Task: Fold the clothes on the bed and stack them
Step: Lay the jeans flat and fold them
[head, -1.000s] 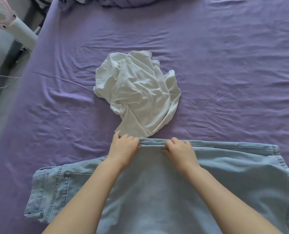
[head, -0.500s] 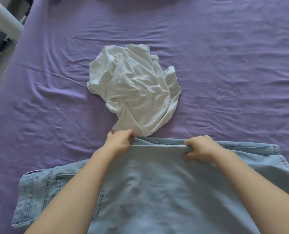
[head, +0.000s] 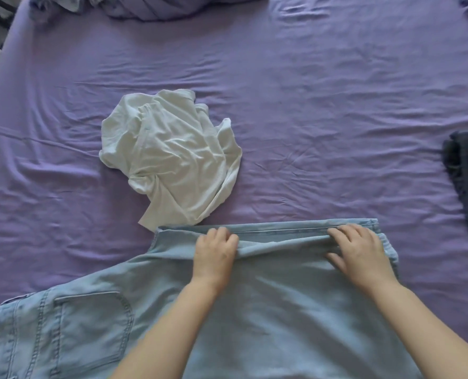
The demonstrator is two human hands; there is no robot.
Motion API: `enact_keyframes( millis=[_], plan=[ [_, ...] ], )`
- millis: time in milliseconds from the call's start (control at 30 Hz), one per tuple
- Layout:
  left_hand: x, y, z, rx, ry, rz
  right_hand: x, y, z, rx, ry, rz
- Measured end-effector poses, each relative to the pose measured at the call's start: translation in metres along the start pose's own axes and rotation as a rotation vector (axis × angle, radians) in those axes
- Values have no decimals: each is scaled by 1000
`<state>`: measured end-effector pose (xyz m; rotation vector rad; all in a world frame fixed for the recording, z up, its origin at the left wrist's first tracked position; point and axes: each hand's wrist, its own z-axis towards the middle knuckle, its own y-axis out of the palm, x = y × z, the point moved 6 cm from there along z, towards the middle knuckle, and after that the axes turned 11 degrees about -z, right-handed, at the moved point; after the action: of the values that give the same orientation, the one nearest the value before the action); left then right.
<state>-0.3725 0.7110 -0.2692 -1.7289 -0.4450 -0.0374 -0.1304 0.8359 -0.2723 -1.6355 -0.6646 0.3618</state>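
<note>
Both hands on the light-blue jeans (head: pixel 254 310) in the lower half of the frame: left hand (head: pixel 213 255) and right hand (head: pixel 361 253) have fingers curled, gripping the far folded edge. Uneven pull could skew the fold, or drag denim onto the crumpled white T-shirt (head: pixel 172 160) just beyond on the bed (head: pixel 336 105).

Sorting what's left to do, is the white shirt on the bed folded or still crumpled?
Crumpled. The white shirt lies in a rumpled heap on the purple sheet, just beyond the jeans, with no flat folds.
</note>
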Motion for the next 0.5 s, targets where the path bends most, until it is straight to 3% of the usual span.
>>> enact_keyframes(
  millis=[200, 300, 433, 500],
  plan=[
    [77, 30, 12, -122, -9, -217, 54, 8, -42, 81, 358, 142],
    [86, 37, 15, -186, -131, -261, 70, 9, -57, 143, 544, 362],
    [85, 38, 25, -200, -145, -176, 74, 18, -54, 7, 627, 828],
    [84, 38, 31, -229, -178, -148, 76, 18, -51, -17, 650, 928]
  ],
)
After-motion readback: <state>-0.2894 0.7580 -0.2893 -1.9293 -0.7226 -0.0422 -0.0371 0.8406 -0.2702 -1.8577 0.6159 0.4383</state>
